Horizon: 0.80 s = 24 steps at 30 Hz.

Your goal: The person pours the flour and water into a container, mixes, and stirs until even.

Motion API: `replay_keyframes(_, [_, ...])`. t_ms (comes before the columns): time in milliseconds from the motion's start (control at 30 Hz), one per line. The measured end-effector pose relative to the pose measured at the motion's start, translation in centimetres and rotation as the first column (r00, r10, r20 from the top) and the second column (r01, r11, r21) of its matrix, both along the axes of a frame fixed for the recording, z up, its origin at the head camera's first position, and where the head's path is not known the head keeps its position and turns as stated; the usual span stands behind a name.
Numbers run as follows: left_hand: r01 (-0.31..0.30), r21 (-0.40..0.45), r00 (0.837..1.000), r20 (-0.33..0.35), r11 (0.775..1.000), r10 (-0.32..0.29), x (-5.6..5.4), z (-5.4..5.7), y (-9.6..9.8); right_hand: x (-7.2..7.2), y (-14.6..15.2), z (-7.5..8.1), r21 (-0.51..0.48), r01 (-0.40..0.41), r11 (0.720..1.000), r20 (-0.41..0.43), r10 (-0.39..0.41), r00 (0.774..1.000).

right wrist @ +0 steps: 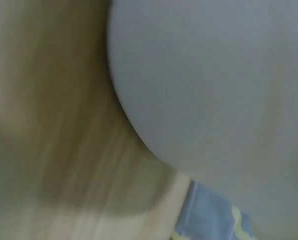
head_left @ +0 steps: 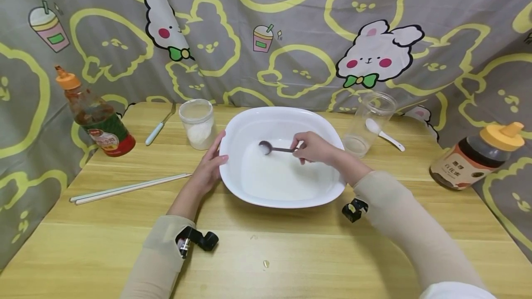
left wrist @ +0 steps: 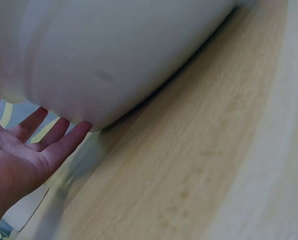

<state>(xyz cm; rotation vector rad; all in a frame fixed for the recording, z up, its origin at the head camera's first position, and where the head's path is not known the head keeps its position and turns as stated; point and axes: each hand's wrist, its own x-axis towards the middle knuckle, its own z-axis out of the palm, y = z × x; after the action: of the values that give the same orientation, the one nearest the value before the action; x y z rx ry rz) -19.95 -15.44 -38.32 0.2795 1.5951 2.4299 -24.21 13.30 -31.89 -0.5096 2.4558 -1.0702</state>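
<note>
A white oval basin (head_left: 282, 201) stands mid-table with smooth white contents. My left hand (head_left: 208, 170) holds its left rim, the thumb over the edge and the fingers along the outer wall; in the left wrist view the fingertips (left wrist: 84, 127) touch that wall. Reaching over the right rim, my right hand (head_left: 313, 147) pinches the handle of a small dark spoon (head_left: 282, 150). The spoon's round bowl is low inside the basin, with something white in it. In the right wrist view the basin's outer wall (right wrist: 203, 90) fills much of the picture and the hand is hidden.
Left of the basin are a jar of white powder (head_left: 199, 133), a blue-handled utensil (head_left: 155, 133), chopsticks (head_left: 129, 189) and a red sauce bottle (head_left: 104, 128). To the right stand a clear jar (head_left: 357, 144), a white spoon (head_left: 388, 140) and an orange-capped bottle (head_left: 469, 160). A patterned curtain (head_left: 299, 26) hangs behind.
</note>
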Motion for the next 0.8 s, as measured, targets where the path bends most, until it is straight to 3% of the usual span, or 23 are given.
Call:
replay_keyframes(200, [0.007, 0.011, 1.0, -0.018, 1.0, -0.007, 0.0, -0.1, 0.0, 1.3, -0.2, 0.2, -0.027, -0.158, 0.987, 0.095, 0.16, 0.983])
replay_keyframes(333, [0.002, 0.012, 1.0, -0.013, 1.0, -0.002, 0.0, -0.1, -0.1, 2.0, 1.6, 1.4, -0.003, -0.193, 0.981, 0.105, 0.192, 0.976])
replay_keyframes(500, [-0.002, 0.008, 1.0, -0.006, 1.0, 0.002, 0.0, -0.1, -0.1, 1.8, 4.0, 2.9, 0.128, -0.089, 0.988, 0.034, 0.086, 0.996])
replay_keyframes(633, [0.003, 0.006, 1.0, 0.001, 1.0, -0.003, 0.0, 0.0, -0.1, 1.2, 4.4, 3.2, 0.215, 0.029, 0.976, -0.039, -0.021, 0.999])
replay_keyframes(800, [0.003, 0.007, 1.0, -0.005, 1.0, -0.003, 0.0, 0.0, 0.0, 0.3, 2.8, 2.0, 0.127, 0.08, 0.989, -0.063, -0.073, 0.995])
